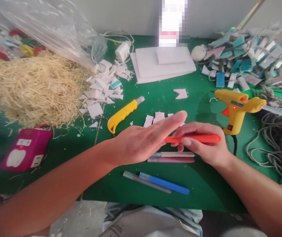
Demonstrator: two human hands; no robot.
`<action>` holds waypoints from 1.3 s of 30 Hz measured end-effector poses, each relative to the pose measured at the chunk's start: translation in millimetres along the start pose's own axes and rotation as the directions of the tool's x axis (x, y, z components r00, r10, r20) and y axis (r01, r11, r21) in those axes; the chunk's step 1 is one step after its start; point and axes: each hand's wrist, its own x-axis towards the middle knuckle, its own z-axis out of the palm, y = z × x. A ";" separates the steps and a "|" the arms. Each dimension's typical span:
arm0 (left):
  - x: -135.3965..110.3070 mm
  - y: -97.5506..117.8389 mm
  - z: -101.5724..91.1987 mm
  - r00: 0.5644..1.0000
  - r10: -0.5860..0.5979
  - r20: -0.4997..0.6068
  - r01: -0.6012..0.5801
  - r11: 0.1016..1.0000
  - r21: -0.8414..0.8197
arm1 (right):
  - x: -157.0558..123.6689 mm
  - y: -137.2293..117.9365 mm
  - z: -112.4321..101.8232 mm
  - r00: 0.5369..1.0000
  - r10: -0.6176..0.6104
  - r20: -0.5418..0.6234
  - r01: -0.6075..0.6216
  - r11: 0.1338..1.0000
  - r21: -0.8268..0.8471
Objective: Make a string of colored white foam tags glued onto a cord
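Note:
My right hand [205, 144] is closed around an orange-red marker pen [200, 138], held level just above the green table mat [155, 102]. Its tip points left toward my left hand [146, 140], which is stretched out flat with the fingers together and touches the pen's end. Under my hands lie a white marker [173, 154] and a pink marker [170, 160]. Nearer to me lie a grey marker [146, 182] and a blue marker [164, 183]. Small white foam pieces [155, 118] lie just beyond my left fingers.
A yellow utility knife [122, 115] lies left of centre. A yellow glue gun [237, 108] stands at the right, its light on, beside tangled grey cord [276, 141]. Straw pile [35, 89], pink power strip [25, 149], white foam boards [160, 64] and a heap of foam offcuts [244, 56] surround the mat.

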 end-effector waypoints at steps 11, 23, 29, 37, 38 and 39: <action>1.6 14.3 4.3 0.987 -0.065 -0.150 0.061 0.998 -0.034 | 4.7 -1.2 2.0 0.997 0.082 -0.014 -0.077 0.977 0.200; 9.1 19.9 9.9 0.770 -0.630 0.101 0.553 0.580 -0.598 | -3.7 3.7 4.3 1.000 -0.006 -0.015 0.011 0.932 0.363; 10.8 23.7 8.0 0.800 -0.581 0.149 0.552 0.616 -0.561 | -0.9 2.9 2.8 0.999 0.014 -0.051 0.001 0.959 0.283; 7.4 30.6 12.6 0.821 -0.543 0.178 0.460 0.444 -0.769 | -1.3 1.1 5.8 0.999 0.019 -0.033 -0.007 0.947 0.320; 7.9 31.6 14.5 0.829 -0.534 0.168 0.444 0.445 -0.778 | -1.2 0.7 5.9 0.999 0.029 -0.020 -0.020 0.936 0.350; 8.6 32.5 16.4 0.839 -0.521 0.157 0.423 0.443 -0.791 | -1.1 0.4 5.9 0.999 0.036 -0.008 -0.030 0.925 0.379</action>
